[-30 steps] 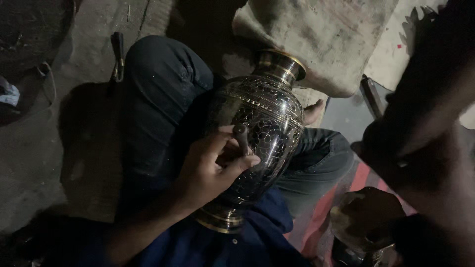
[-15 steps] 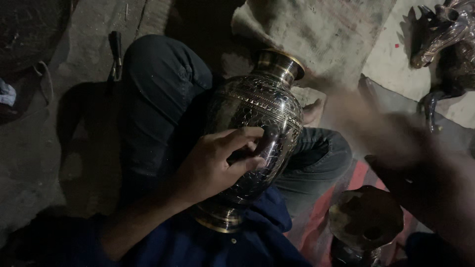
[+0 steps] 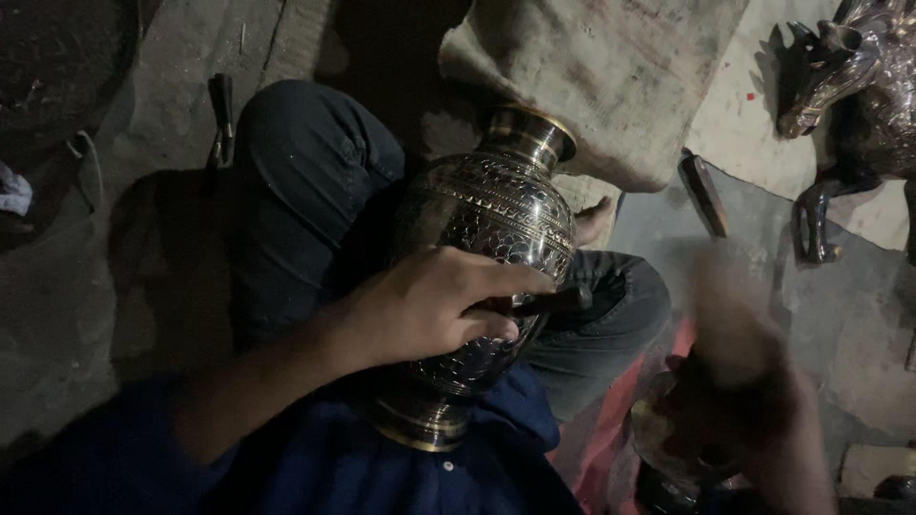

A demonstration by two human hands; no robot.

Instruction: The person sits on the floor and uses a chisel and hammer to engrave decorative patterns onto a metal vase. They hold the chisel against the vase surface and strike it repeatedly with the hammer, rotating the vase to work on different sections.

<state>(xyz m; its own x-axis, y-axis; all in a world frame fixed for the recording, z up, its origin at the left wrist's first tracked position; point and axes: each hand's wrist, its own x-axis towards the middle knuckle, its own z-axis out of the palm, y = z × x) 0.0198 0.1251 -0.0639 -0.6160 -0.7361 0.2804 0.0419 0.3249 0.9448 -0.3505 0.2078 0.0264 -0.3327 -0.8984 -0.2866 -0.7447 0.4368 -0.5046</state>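
A dark engraved metal vase (image 3: 501, 195) with a brass neck and foot lies tilted across my lap. My left hand (image 3: 429, 305) rests on its belly, fingers closed round a short dark tool (image 3: 551, 302) whose tip points right along the vase's side. My right hand (image 3: 749, 381) is a blur at the lower right, apart from the vase and just above a round shiny metal object (image 3: 668, 443). The blur hides whether that hand holds anything.
A worn sack cushion (image 3: 611, 76) lies behind the vase. A dark metal horse figure (image 3: 854, 86) stands at the top right. A flat dark tool (image 3: 704, 195) lies by the cushion, and another tool (image 3: 221, 119) lies on the concrete floor beside my left knee.
My right arm has swung from high on the right down to the lower right. My left hand has shifted on the vase and now holds the tool level.
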